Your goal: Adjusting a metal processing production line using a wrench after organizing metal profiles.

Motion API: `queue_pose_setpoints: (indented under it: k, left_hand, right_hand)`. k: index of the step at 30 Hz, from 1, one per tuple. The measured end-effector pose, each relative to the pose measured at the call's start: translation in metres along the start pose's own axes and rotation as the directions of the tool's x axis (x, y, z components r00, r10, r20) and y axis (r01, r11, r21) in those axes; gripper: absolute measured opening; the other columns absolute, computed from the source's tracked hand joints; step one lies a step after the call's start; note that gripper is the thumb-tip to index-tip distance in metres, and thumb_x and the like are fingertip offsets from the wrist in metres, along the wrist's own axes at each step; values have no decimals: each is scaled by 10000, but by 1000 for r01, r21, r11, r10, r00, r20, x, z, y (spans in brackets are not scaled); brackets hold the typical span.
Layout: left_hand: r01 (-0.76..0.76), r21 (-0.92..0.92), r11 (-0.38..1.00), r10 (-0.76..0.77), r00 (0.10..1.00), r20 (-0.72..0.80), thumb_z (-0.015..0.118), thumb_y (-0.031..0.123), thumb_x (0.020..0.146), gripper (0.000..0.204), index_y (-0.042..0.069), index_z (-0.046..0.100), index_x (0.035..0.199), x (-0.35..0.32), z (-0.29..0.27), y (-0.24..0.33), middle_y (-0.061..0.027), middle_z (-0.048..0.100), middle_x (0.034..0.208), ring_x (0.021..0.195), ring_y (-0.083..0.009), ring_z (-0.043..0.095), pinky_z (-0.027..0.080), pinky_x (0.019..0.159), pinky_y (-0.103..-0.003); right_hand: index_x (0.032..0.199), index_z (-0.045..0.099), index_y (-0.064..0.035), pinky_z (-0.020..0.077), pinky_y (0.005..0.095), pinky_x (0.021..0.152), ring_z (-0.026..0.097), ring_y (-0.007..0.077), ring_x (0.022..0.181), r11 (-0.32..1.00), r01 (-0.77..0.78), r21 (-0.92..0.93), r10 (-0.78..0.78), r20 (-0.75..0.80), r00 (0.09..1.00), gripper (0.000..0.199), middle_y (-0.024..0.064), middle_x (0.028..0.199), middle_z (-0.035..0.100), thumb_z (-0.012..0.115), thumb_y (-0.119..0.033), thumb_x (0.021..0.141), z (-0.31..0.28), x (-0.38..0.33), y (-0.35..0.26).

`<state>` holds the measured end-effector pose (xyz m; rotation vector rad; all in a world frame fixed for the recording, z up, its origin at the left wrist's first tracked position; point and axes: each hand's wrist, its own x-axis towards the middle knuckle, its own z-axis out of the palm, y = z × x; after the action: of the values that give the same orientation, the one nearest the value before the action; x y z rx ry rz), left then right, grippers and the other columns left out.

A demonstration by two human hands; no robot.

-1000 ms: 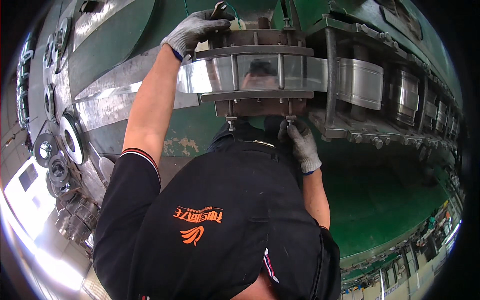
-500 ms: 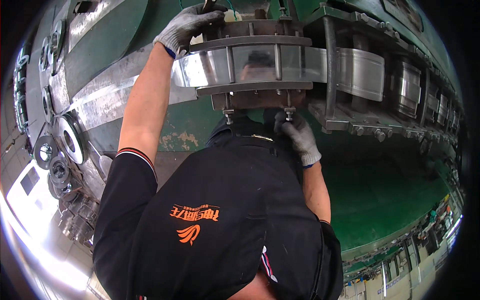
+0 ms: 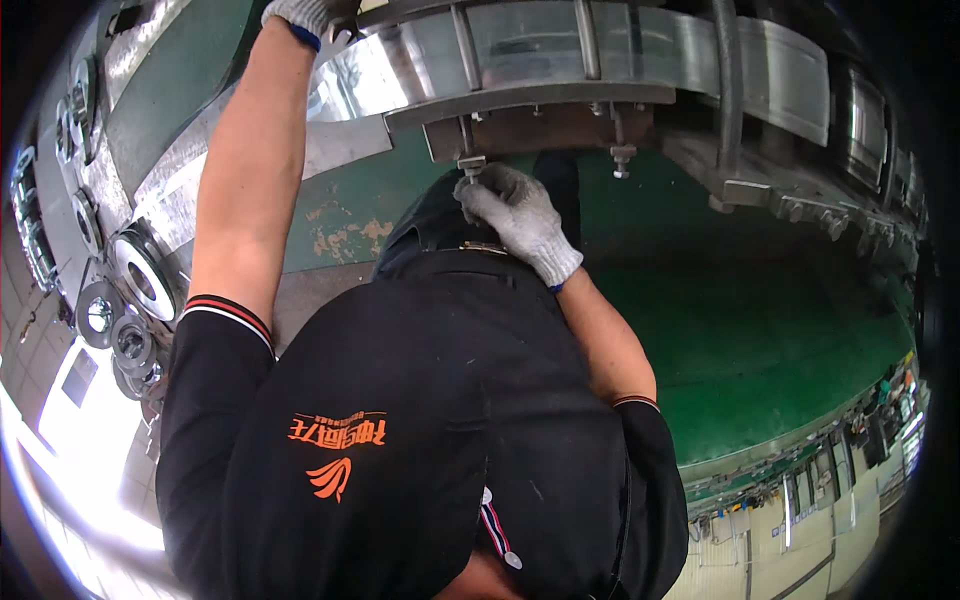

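Both hands wear grey knitted gloves. My right hand is at the left adjusting bolt under the metal guide frame, its thumb and fingers closed about the lower end. A second bolt hangs from the frame farther right, apart from the hand. A shiny metal strip runs through the frame behind upright round rods. My left hand is up at the top edge, beside the strip's left part; its fingers are mostly cut off or hidden by a dark part there.
Large rollers in a heavy machine stand to the right, with several bolts along the lower rail. At left lie metal rings and discs. Green machine panelling or floor lies at right, and a metal plate edge juts out at left.
My right hand has gone from the right bolt to the left bolt. The view has shifted, so the frame sits higher and my left hand is now mostly past the top edge.
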<state>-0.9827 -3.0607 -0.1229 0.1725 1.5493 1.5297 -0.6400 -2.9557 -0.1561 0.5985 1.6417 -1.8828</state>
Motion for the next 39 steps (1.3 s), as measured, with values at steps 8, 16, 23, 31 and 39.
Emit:
queue_pose_setpoints:
  k: [8, 16, 23, 31, 39]
  left_hand:
    - [-36, 17, 999, 36, 999, 18, 703, 226, 1006, 223, 54, 687, 1146, 3, -8, -6, -73, 724, 959, 836, -188, 702, 553, 740, -322]
    - [-78, -42, 996, 81, 992, 96, 709, 229, 1001, 231, 54, 690, 1153, 6, -10, -9, -73, 729, 981, 849, -195, 704, 563, 767, -328]
    - [-53, -13, 999, 53, 998, 26, 709, 215, 1000, 224, 45, 688, 1145, 3, -5, -7, -82, 735, 997, 875, -218, 727, 577, 791, -343]
    - [-56, -53, 997, 60, 995, 81, 712, 205, 998, 234, 30, 682, 1151, 3, -8, -7, -94, 728, 1006, 895, -228, 723, 585, 823, -358]
    - [-43, -53, 998, 46, 997, 56, 706, 197, 1001, 266, 8, 676, 1186, 4, -9, -8, -95, 715, 1000, 910, -220, 706, 586, 840, -360]
  right_hand:
    - [1264, 628, 22, 545, 302, 772, 671, 170, 896, 727, 33, 686, -75, 31, 997, 360, 104, 1044, 702, 516, -275, 1095, 29, -6, 16]
    - [1186, 672, 3, 510, 325, 991, 658, 178, 1074, 876, 427, 224, -227, -591, 774, 380, 99, 1123, 705, 827, -126, 864, 47, -9, 22]
    - [1143, 671, -9, 546, 316, 912, 677, 175, 1011, 911, 391, 129, -242, -600, 763, 390, 88, 1104, 705, 852, -160, 833, 49, -6, 24]
    - [1088, 657, -41, 567, 312, 816, 670, 151, 899, 945, 327, -15, -265, -625, 735, 370, 51, 1006, 684, 864, -163, 807, 48, -13, -1]
    - [1086, 669, 1, 543, 310, 798, 640, 136, 860, 992, 112, -63, -129, -496, 859, 327, 83, 964, 705, 820, -195, 872, 41, -10, -7]
